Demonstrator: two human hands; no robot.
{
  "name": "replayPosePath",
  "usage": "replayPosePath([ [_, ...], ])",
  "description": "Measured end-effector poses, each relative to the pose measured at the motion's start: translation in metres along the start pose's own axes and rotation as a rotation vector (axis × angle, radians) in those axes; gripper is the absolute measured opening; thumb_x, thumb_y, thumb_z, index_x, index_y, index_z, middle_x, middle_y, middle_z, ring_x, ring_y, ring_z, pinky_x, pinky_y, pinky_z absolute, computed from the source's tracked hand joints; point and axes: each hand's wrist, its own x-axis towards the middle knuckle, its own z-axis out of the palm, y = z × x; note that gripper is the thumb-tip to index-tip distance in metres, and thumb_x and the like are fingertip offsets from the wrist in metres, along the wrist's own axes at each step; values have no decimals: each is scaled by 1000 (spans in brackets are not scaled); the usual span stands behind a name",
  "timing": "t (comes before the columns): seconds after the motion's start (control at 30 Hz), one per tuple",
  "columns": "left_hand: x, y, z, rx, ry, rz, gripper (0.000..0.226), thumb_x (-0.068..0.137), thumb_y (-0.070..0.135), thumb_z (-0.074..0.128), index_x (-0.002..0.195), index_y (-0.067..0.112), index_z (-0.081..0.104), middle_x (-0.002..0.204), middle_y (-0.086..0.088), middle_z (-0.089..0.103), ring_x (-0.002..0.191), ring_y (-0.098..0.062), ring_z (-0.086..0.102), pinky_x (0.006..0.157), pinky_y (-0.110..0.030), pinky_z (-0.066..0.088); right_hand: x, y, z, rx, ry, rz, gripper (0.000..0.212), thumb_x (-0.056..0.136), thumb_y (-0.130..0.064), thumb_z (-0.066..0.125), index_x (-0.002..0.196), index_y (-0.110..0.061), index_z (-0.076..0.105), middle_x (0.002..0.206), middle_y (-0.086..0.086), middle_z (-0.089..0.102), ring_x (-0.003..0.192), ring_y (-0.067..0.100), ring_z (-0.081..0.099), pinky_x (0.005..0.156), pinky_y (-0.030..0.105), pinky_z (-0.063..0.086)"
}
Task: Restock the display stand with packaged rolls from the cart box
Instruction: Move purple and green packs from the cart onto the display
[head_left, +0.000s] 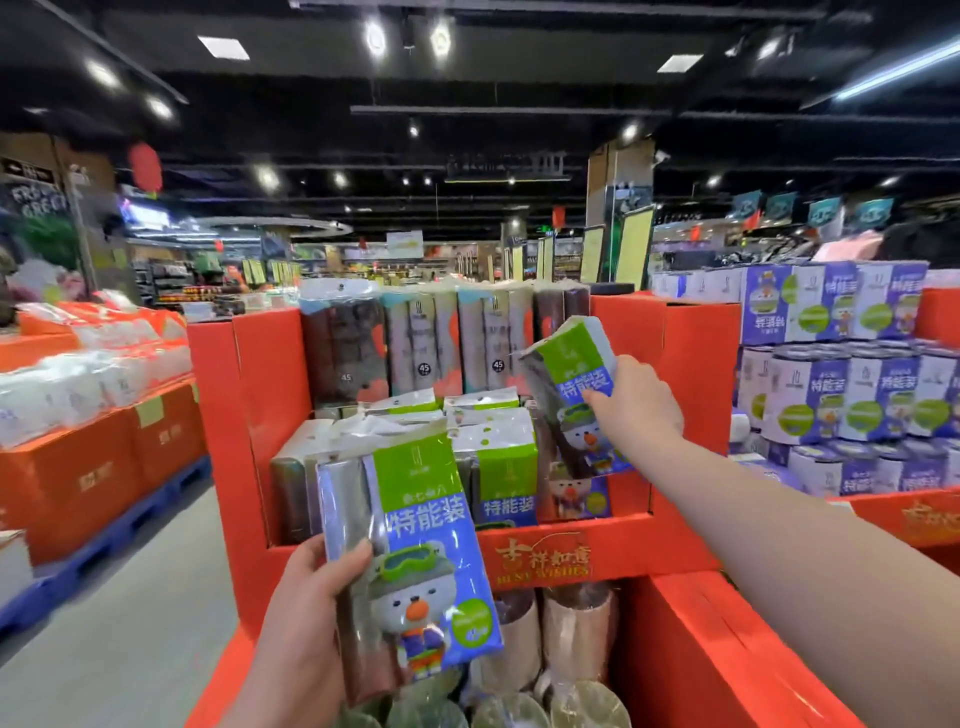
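A red cardboard display stand (561, 551) fills the middle of the head view. Its middle tier holds several upright packs of rolls (506, 467) with green and blue labels. My left hand (306, 618) grips one such pack (415, 561), with a cartoon bear on it, low in front of the stand. My right hand (636, 405) reaches forward and holds a second pack (574, 395), tilted, above the right end of the middle tier. The cart box is not in view.
Taller dark and grey packs (423, 348) stand on the stand's back tier. Larger rolls (566, 639) fill its bottom tier. Blue and white boxes (852, 395) are stacked to the right. Orange crates on a blue pallet (104, 467) line the left, beside a grey aisle floor (130, 623).
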Motion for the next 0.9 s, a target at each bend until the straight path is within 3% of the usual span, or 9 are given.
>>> replayPosePath([
  [0.07, 4, 0, -1, 1, -15, -30, 44, 82, 3, 57, 124, -5, 51, 111, -35, 63, 96, -52, 63, 81, -68, 49, 5, 1, 15, 21, -36, 68, 42, 91, -33, 60, 119, -3, 46, 126, 19, 51, 117, 41, 51, 89, 44, 43],
  [0.13, 7, 1, 1, 9, -26, -33, 50, 77, 4, 58, 125, -6, 51, 110, -36, 63, 96, -52, 63, 82, -66, 50, 11, 7, 30, 41, -92, 109, 44, 91, -30, 60, 120, -1, 44, 129, 20, 50, 119, 41, 51, 92, 44, 43],
  [0.27, 16, -1, -4, 27, -14, 61, 32, 86, -6, 50, 117, -10, 54, 85, -30, 69, 59, -35, 70, 47, -41, 58, 21, 23, 59, 35, -232, 163, 46, 93, -17, 58, 128, 3, 35, 132, 25, 51, 122, 38, 52, 93, 39, 42],
  [0.37, 13, -2, 2, 20, 40, 96, 20, 87, -8, 48, 105, -5, 56, 61, -16, 70, 47, -26, 67, 39, -33, 54, 23, 27, 75, 22, -267, 169, 76, 90, -3, 50, 148, 0, 2, 145, 23, 36, 124, 35, 52, 96, 37, 41],
  [0.47, 8, -6, 7, 12, 66, 119, 15, 87, -8, 47, 98, -3, 56, 57, -13, 69, 45, -24, 66, 39, -32, 54, 24, 26, 76, -139, -205, -6, 95, 87, -2, 53, 149, -11, -18, 158, 13, 6, 124, 33, 51, 91, 38, 45],
  [0.57, 6, -14, 11, 8, 67, 113, 27, 86, -5, 50, 112, -4, 56, 69, -18, 72, 54, -30, 69, 52, -42, 58, 38, 26, 63, -544, -122, -349, 85, 87, -8, 54, 152, -17, 0, 159, 13, 4, 136, 34, 30, 93, 40, 45],
  [0.63, 5, -19, 11, 2, 94, 110, 31, 86, -3, 51, 116, -2, 56, 73, -18, 72, 57, -31, 70, 60, -46, 57, 49, 25, 55, -788, -106, -571, 56, 89, -14, 52, 142, -15, 33, 148, 11, 32, 132, 32, 34, 96, 39, 39],
  [0.7, 3, -21, 14, 7, 121, 116, 29, 86, -3, 51, 114, -2, 56, 70, -17, 72, 55, -30, 69, 72, -46, 54, 56, 25, 53, -852, -158, -646, 43, 88, -18, 53, 130, -16, 43, 134, 5, 50, 125, 26, 46, 96, 36, 36],
  [0.9, 2, -24, 18, -4, 168, 121, 18, 86, -3, 52, 101, 3, 57, 67, -15, 71, 53, -27, 67, 73, -42, 51, 61, 29, 68, -814, -386, -602, 82, 66, -42, 81, 132, -19, 36, 133, 2, 52, 122, 22, 53, 94, 35, 39],
])
